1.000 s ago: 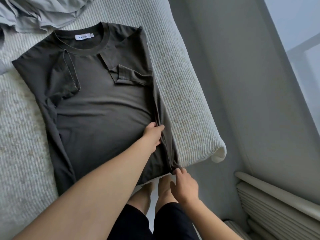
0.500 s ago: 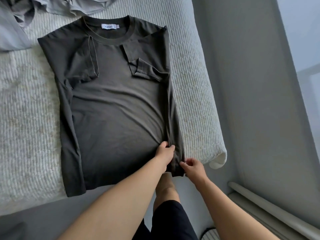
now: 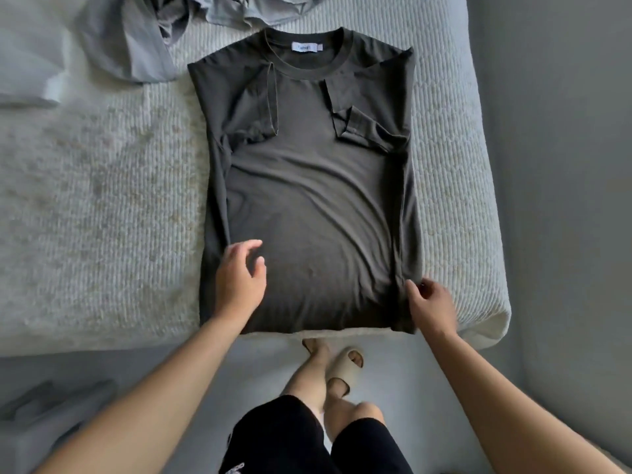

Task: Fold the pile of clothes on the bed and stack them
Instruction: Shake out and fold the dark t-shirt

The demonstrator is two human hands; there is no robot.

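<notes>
A dark olive-grey T-shirt (image 3: 314,206) lies flat on the white textured bed (image 3: 102,200), collar away from me, both sleeves and both side edges folded inward. My left hand (image 3: 239,278) hovers over the shirt's lower left part with its fingers spread and relaxed, holding nothing. At the lower right, the curled thumb and fingers of my right hand (image 3: 431,299) pinch the shirt's folded side edge. The hem lies along the bed's near edge.
A heap of light grey clothes (image 3: 147,39) lies at the bed's far left, above the shirt. A pale folded fabric (image 3: 27,63) sits at the left edge. The bed's corner (image 3: 492,323) is at the right, beside a grey wall. My feet in beige slippers (image 3: 342,367) stand below.
My left hand let go of the right side fold and moved across to the shirt's lower left. My right hand stays at the lower right edge. The view shifted so the shirt is centred.
</notes>
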